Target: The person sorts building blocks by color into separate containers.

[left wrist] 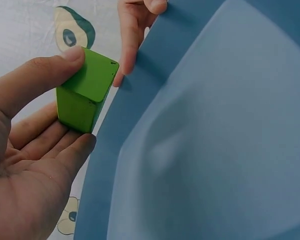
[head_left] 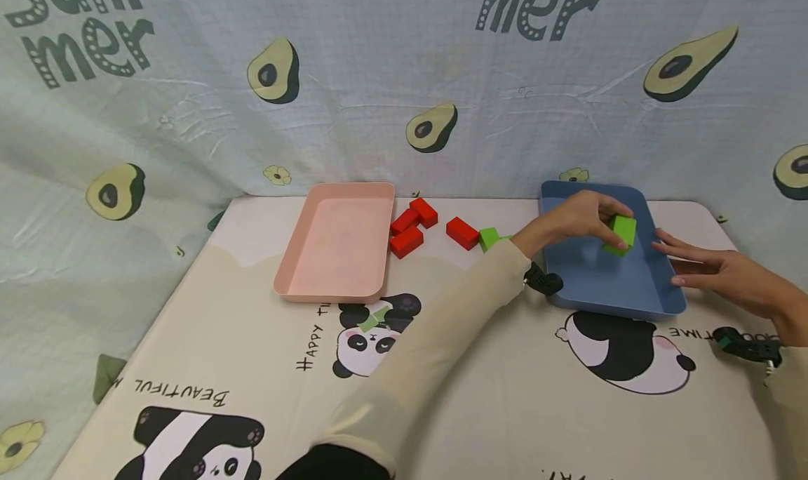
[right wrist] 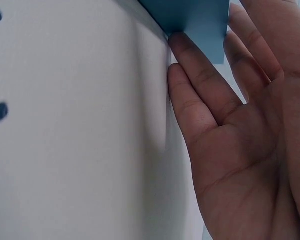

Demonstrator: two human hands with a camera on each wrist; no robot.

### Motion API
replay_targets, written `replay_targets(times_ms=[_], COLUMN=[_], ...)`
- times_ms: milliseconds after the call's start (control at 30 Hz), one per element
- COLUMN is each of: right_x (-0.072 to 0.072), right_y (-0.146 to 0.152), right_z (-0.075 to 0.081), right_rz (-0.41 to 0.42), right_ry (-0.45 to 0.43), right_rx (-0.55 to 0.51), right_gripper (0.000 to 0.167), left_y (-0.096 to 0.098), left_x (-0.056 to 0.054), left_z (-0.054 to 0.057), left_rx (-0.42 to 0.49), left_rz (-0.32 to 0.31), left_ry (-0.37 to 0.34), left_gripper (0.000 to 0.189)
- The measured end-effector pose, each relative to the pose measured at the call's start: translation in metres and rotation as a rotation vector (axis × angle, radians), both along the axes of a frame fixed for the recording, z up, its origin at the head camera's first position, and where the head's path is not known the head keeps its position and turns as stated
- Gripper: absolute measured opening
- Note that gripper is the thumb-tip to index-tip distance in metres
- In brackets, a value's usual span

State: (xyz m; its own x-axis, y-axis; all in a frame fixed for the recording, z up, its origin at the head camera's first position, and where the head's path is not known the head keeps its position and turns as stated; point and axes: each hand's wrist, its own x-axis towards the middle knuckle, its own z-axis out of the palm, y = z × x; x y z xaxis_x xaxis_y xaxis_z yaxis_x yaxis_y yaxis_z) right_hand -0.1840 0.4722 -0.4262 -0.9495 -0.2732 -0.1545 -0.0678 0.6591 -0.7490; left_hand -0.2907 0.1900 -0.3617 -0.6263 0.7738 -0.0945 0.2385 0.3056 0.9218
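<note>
My left hand (head_left: 582, 215) pinches a green block (head_left: 622, 233) over the blue tray (head_left: 583, 280). In the left wrist view the thumb lies on one face of the block and fingers support it from the other side, near the tray's rim. At the tray's right side is my right hand (head_left: 726, 268), its fingers extended. Seen from the right wrist, fingertips (right wrist: 181, 42) reach the tray's outer wall. More green blocks (head_left: 489, 238) lie left of the tray, partly hidden behind the left forearm.
A pink tray (head_left: 334, 287) stands on the left of the table. Several red blocks (head_left: 463, 233) lie between the two trays, some close to the pink rim. Behind the table hangs a curtain printed with avocados (head_left: 432, 128). The tablecloth has panda drawings.
</note>
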Motion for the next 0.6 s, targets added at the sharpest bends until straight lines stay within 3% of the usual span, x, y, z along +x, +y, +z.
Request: replay_targets(times_ms=[200, 400, 600], right_x=[0.002, 0.004, 0.003], right_y=[0.000, -0.004, -0.004], right_z=[0.000, 0.003, 0.004], right_rz=[0.004, 0.006, 0.020], right_ry=[0.012, 0.018, 0.039], right_rx=[-0.008, -0.020, 0.029], right_gripper=[0.067, 0.066, 0.066], left_y=[-0.001, -0.001, 0.001], left_x=[-0.002, -0.003, -0.003], left_z=[-0.006, -0.012, -0.015], left_rx=[0.011, -0.014, -0.010], left_rz=[-0.026, -0.045, -0.042], left_ry=[-0.015, 0.024, 0.013], left_gripper=[0.063, 0.063, 0.063])
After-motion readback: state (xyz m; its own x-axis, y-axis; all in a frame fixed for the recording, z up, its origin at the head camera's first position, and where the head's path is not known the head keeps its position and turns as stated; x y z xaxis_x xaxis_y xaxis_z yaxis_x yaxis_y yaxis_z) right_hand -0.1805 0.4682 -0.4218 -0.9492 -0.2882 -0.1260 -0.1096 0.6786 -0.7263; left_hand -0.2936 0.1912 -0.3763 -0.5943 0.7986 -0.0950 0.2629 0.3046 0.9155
